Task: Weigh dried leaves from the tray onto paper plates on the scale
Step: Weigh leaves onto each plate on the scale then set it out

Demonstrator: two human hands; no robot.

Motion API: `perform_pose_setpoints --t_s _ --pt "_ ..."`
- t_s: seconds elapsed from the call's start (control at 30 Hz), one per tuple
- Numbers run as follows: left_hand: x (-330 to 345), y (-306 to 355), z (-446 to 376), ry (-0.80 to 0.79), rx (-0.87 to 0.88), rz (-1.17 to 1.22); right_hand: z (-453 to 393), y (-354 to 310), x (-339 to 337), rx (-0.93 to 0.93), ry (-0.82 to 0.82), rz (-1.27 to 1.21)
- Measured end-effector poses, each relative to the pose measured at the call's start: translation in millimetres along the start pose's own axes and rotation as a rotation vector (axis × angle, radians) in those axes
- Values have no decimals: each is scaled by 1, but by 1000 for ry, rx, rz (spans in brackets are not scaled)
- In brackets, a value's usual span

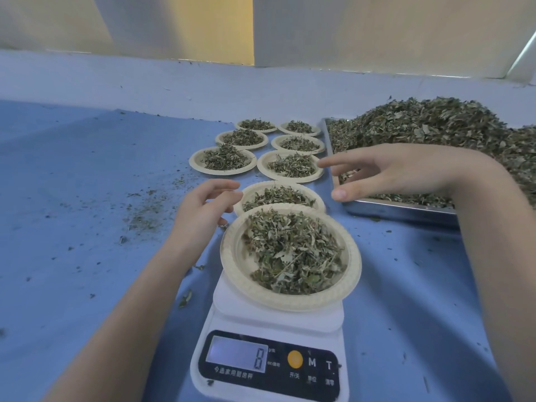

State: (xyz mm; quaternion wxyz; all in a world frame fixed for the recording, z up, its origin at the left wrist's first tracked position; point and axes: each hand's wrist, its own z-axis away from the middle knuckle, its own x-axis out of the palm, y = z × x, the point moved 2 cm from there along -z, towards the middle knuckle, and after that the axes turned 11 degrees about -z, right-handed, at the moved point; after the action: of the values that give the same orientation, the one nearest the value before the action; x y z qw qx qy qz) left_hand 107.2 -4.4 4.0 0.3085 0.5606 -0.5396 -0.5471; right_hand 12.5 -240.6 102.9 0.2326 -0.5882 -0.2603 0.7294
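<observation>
**Blue surface, seven plates down, one on the scale**

Pale walls at the back, blue surface (87, 198) up front, and we are deep into the run. Count them with us: six filled paper plates (223, 161) stand in two rows beyond the scale, and a seventh plate (280, 194) sits just behind it, partly tucked from view by the plate on the scale (290, 256). That one carries a good mound of dried leaves (293, 250). The white scale (269, 358) shows what looks like a single digit, an 8, though the display is too soft for us to swear by it. So we judge this portion either just about weighed or waiting on one more pinch.

What is left? Plenty. The metal tray (400, 208) on the right is heaped high with leaves (435, 123), so many more plates could follow. We see no stack of empty plates anywhere in view.

Now the hands. Our left hand (203, 210) hovers just beside the far left rim of the plate on the scale, fingers gently curved and spread, holding nothing; whether a fingertip touches the seventh plate's rim we cannot tell. Our right hand (385, 172) reaches across from the right, above the near corner of the tray, fingers stretched out and apart, thumb low, grip wide and empty. Loose crumbs (145, 210) dot the surface to the left
</observation>
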Motion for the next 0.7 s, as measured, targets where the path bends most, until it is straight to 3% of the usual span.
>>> perform_pose_setpoints --t_s 0.2,0.37,0.47,0.57,0.7 --pt "1 -1 1 -27 -13 -23 -5 6 6 55 -126 11" --pt "4 0 1 -46 -15 -38 -19 25 2 76 135 127" --pt "4 1 1 -54 -11 -45 -14 19 6 -27 205 24" --pt "2 1 1 -50 -13 -40 -4 -13 22 -183 77 -42" --pt "1 1 3 -48 -18 -33 -8 -42 55 -197 -69 222"
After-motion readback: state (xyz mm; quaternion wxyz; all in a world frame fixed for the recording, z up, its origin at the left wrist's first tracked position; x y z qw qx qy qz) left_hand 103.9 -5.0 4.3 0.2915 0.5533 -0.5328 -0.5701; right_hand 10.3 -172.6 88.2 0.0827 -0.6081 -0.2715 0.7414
